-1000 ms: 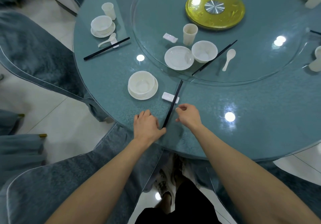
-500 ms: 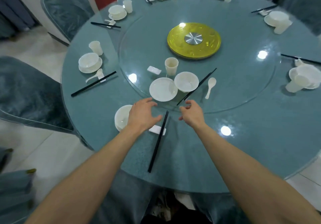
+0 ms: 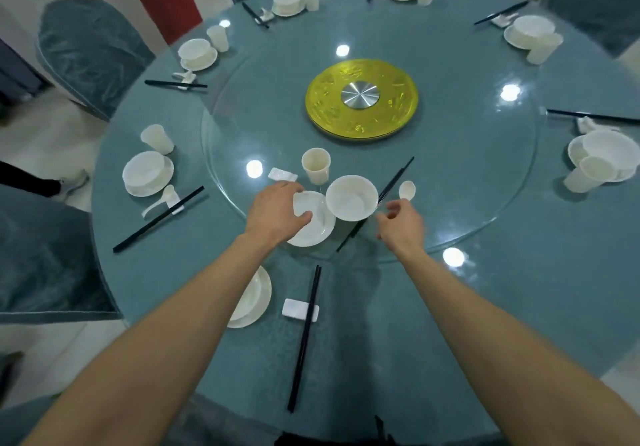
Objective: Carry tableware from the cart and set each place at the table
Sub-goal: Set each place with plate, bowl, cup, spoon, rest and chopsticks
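Tableware for the next place sits loose on the glass turntable (image 3: 485,168), centre of frame: plate (image 3: 313,229), bowl (image 3: 351,201), cup (image 3: 316,165), rest (image 3: 283,174), loose chopsticks (image 3: 394,179), spoon (image 3: 407,190).

Left grip (image 3: 275,217) is right over the plate's left half, fingers curved past the upper rim, thumb across the face. Can't tell if it's pinching yet. Right grip (image 3: 401,225) is loosely curled and holds nothing. It sits just right of the bowl's rim, just below the spoon.

Key relation: bowl butts against the plate's upper-right rim, maybe overlapping it. So the plate is left-grip work, and I'd say it has to come out toward lower left.

Loose chopsticks run lower-left to upper-right, passing just beside the right grip's fingertips. That grip is nearer for them, the bowl and the spoon.

Bottom centre on the counter (image 3: 519,289), one place looks partly done: stacked dish (image 3: 256,302) under the left forearm, second rest (image 3: 299,308), set chopsticks (image 3: 306,334) pointing up-frame.
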